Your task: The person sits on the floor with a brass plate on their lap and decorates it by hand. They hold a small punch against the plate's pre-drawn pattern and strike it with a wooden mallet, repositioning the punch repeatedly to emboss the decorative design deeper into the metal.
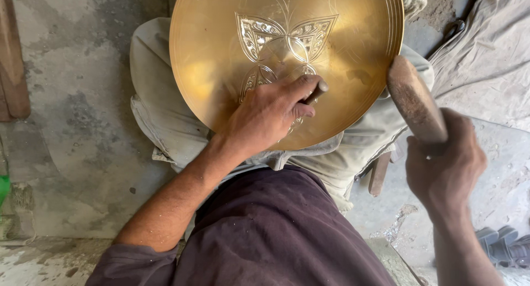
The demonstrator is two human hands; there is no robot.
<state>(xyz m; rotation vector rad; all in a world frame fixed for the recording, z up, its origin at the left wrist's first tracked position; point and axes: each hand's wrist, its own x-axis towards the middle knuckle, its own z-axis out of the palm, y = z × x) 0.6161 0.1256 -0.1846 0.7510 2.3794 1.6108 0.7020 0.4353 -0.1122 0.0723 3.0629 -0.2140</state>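
A round brass plate [353, 48] rests on my lap, engraved with a butterfly pattern [276, 37] near its middle. My left hand [268, 115] lies on the plate's lower part and grips a thin metal chisel [319, 90], its tip against the engraving. My right hand [444, 164] is off the plate's right edge and holds a worn wooden mallet [414, 98], raised and angled up toward the plate's rim.
Grey concrete floor [77, 126] surrounds me. A wooden piece [12, 65] lies at the far left edge. A grey cloth [486, 59] covers the ground at upper right, and dark footwear [505, 244] sits at lower right. Another wooden handle [380, 173] lies under my leg.
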